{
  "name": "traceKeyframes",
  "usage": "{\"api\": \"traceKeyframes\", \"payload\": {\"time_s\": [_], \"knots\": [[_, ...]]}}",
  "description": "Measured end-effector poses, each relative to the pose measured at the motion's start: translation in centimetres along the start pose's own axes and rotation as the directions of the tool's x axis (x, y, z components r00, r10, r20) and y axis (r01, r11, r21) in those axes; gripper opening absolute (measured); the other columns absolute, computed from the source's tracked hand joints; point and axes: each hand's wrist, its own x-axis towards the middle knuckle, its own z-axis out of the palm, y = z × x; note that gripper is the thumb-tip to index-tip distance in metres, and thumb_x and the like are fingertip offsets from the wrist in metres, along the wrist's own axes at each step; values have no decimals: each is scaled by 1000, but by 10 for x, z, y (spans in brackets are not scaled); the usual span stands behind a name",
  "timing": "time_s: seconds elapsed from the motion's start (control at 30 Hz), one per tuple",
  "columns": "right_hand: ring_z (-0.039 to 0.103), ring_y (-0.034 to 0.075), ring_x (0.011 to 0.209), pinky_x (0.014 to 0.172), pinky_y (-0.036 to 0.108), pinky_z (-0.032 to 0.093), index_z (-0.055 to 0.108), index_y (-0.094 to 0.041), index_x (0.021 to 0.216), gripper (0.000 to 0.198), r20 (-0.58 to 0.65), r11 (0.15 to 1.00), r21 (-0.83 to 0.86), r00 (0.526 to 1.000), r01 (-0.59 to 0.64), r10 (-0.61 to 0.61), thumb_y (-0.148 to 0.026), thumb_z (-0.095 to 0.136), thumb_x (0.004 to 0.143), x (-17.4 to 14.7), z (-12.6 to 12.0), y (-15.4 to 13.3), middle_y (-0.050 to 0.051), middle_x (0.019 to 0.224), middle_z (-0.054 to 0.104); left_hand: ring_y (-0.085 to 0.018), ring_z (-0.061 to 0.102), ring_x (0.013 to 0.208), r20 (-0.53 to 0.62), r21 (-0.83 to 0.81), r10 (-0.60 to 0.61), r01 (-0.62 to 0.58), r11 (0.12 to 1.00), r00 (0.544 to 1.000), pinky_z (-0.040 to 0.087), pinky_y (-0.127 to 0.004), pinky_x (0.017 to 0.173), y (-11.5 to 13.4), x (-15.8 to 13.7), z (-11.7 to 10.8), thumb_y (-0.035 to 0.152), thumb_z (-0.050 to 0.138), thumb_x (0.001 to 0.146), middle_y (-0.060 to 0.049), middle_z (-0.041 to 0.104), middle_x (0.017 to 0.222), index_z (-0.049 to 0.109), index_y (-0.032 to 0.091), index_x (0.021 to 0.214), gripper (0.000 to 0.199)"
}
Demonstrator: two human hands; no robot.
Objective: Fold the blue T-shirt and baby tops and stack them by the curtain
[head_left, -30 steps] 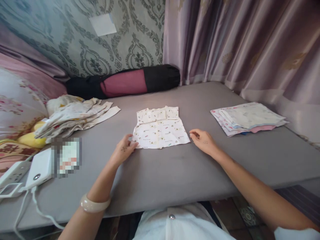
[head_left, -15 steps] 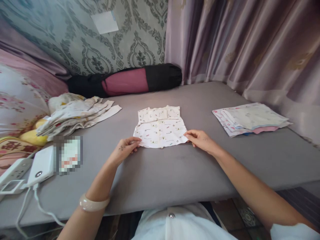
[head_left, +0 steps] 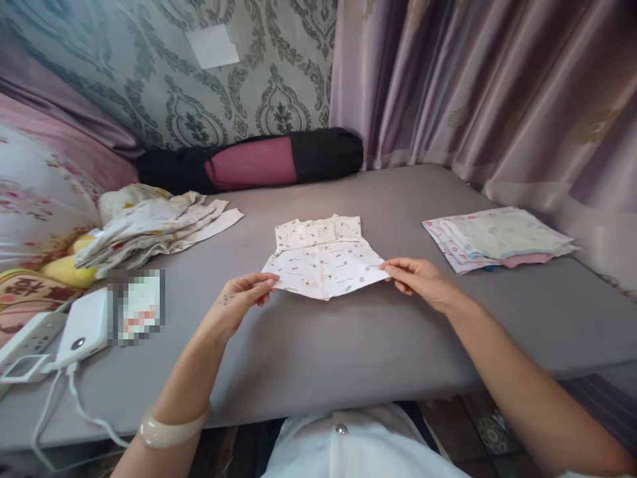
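A home bedroom: a grey mattress point(head_left: 348, 345) fills the scene, patterned wallpaper point(head_left: 223, 86) on the far wall, mauve curtains point(head_left: 488, 99) at right, floral bedding point(head_left: 40, 199) at left (baby clothes piled point(head_left: 154, 222) beside it).

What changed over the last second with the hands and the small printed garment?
Both hands closed in on the printed baby garment: the left hand and right hand pinched its near corners and lifted the near edge off the grey mattress. The folded stack and unfolded pile stayed put.

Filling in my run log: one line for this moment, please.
left hand: pinches garment near-left corner | right hand: pinches near-right corner | near edge lifted off bed
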Motion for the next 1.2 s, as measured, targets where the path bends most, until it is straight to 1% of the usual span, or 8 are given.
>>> {"api": "traceKeyframes", "payload": {"time_s": [0.13,0.27,0.4,0.57,0.73,0.9,1.1,1.2], "knots": [[57,9,58,46,19,40,71,-17,99,41,16,999,51,1000,13,-14,-49,72,73,-3,1,-2,5,81,70,-13,57,63,17,-51,10,-9,999,1000,44,-27,58,2,-4,4,41,77,66,-6,69,80,75,19,96,38],[67,19,92,66,25,53,69,-23,111,39,14,986,136,995,100,-103,-45,68,78,4,8,-3,8,117,67,-18,64,83,-12,-124,125,-126,984,992,49,-29,71,1,3,12,42,74,73,-10,71,102,71,18,110,44],[58,23,118,91,38,53,59,-32,128,44,71,960,126,963,251,-261,-41,63,85,10,15,-2,4,136,57,-24,60,111,-4,-138,271,-269,953,963,49,-33,88,-2,11,21,44,68,81,-10,63,127,61,21,126,51],[36,22,139,112,45,35,40,-36,144,58,135,928,2,920,372,-368,-36,57,88,18,22,0,-1,151,39,-26,43,133,34,33,402,-403,914,915,38,-39,108,-4,22,30,46,61,86,-9,51,142,52,23,136,55],[24,23,144,116,48,26,18,-36,152,69,178,881,-190,898,433,-403,-34,48,91,33,27,6,-1,159,20,-25,39,135,71,224,517,-519,825,853,37,-40,109,-11,41,37,46,53,91,-8,42,148,44,27,142,55],[13,24,146,115,49,27,7,-31,155,72,178,808,-387,896,444,-407,-33,43,92,43,31,3,1,161,9,-27,39,132,70,397,568,-545,738,820,37,-44,107,-17,62,42,47,47,93,-11,43,146,38,25,145,57],[10,24,147,117,45,21,6,-21,155,76,166,750,-484,889,451,-427,-36,42,91,61,39,-7,7,161,11,-23,39,132,49,518,644,-571,637,763,33,-41,109,-19,89,49,43,41,96,-12,47,142,36,25,145,53],[12,24,147,118,45,16,8,-17,155,75,153,738,-525,900,425,-409,-38,41,90,75,43,-8,11,160,15,-23,44,127,24,548,637,-543,637,771,31,-42,109,-21,105,53,41,42,95,-13,50,139,39,22,143,52]]}}
